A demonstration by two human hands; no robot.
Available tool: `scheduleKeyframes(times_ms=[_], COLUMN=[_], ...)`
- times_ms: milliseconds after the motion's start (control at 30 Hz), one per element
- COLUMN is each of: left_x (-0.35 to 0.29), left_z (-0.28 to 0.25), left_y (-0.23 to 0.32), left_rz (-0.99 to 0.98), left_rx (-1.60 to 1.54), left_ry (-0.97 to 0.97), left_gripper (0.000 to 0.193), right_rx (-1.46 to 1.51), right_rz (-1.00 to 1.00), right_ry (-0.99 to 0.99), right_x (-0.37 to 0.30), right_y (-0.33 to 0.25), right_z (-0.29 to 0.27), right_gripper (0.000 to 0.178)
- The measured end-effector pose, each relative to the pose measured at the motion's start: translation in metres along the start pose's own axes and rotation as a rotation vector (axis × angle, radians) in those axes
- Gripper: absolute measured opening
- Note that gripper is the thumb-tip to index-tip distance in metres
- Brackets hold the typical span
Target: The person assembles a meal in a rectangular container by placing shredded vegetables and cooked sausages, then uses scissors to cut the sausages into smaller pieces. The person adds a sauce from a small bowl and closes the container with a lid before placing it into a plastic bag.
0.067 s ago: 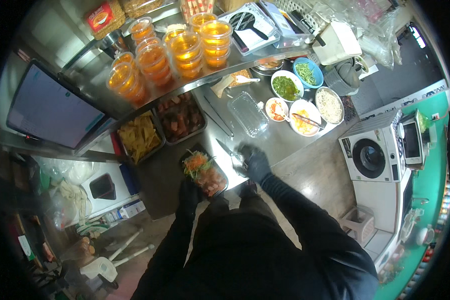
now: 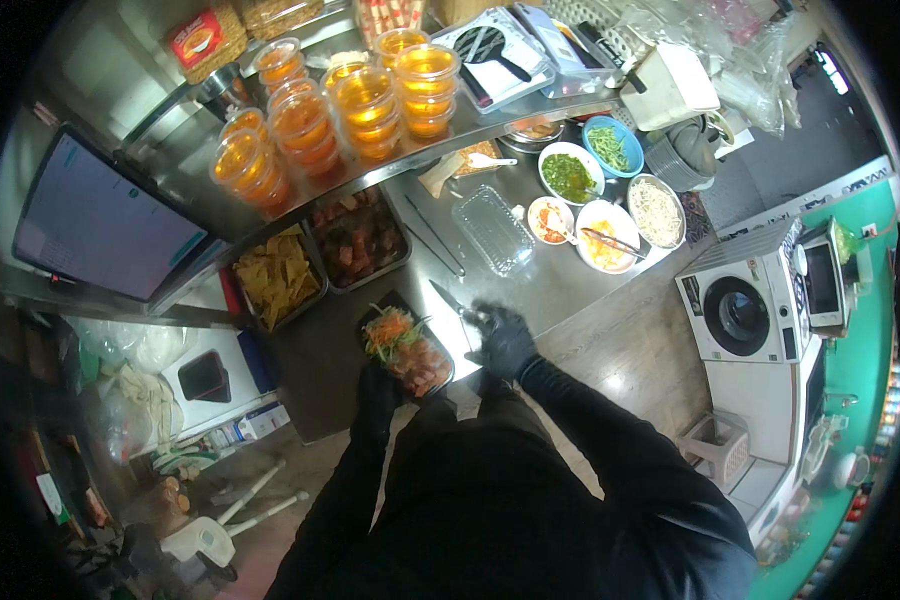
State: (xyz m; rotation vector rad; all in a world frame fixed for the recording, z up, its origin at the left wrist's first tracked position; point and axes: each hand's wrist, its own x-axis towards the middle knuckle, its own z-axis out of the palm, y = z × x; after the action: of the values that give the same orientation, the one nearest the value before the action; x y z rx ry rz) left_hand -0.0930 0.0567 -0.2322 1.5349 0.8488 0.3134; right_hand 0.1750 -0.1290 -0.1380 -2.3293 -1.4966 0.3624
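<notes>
A black takeaway tray [image 2: 440, 345] lies at the counter's front edge, filled with sliced pinkish meat [image 2: 422, 368] and shredded carrot and greens [image 2: 392, 332]. My left hand [image 2: 375, 388], in a black glove, holds the tray's left side; its fingers are partly hidden. To the right of the tray, a pointed metal blade [image 2: 446, 296] rests on the steel. My gloved right hand [image 2: 505, 342] is over its near end with fingers spread, hiding the handle. I see no firm grip there.
Metal pans of meat [image 2: 358, 240] and yellow pieces [image 2: 270, 278] sit behind left. Tongs [image 2: 433, 240] and a clear plastic container [image 2: 494, 230] lie mid-counter. Bowls, including chopped greens [image 2: 570, 178], stand at right. Stacked cups [image 2: 365, 105] line a shelf above; a screen [image 2: 105, 215] hangs left.
My right hand has shifted slightly left and spread its fingers, covering the shiny metal part by the blade. The left hand and tray stay nearly still.
</notes>
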Motion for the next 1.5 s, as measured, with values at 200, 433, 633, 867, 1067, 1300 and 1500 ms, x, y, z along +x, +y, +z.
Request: scheduleKeyframes(times_ms=[200, 433, 633, 867, 1067, 1300, 1500], left_x=[-0.024, -0.022, -0.023, -0.033, -0.018, 0.002, 0.023], left_z=[0.012, 0.077, 0.153, 0.274, 0.33, 0.367, 0.354], left_y=[0.009, 0.047, 0.052, 0.061, 0.062, 0.102, 0.079], left_rz=[0.098, -0.192, 0.134, -0.318, -0.388, -0.356, -0.318], left_rx=[0.046, -0.49, -0.117, -0.434, -0.49, -0.572, -0.43], left_ry=[-0.01, -0.064, -0.071, 0.35, 0.401, 0.451, 0.45], left_gripper=[0.036, 0.033, 0.032, 0.037, 0.037, 0.033, 0.031], right_rx=[-0.098, 0.15, 0.071, -0.095, -0.113, 0.294, 0.452], right_rz=[-0.153, 0.136, 0.186, 0.25, 0.13, 0.114, 0.086], right_ry=[0.052, 0.228, 0.61, 0.492, 0.168, 0.365, 0.286], right_x=[0.021, 0.026, -0.02, 0.038, 0.112, 0.17, 0.179], right_y=[0.03, 0.054, 0.206, 0.316, 0.375, 0.424, 0.455], right_z=[0.014, -0.047, -0.143, -0.2, -0.181, -0.148, -0.139], right_gripper=[0.046, 0.03, 0.025, 0.037, 0.037, 0.022, 0.024])
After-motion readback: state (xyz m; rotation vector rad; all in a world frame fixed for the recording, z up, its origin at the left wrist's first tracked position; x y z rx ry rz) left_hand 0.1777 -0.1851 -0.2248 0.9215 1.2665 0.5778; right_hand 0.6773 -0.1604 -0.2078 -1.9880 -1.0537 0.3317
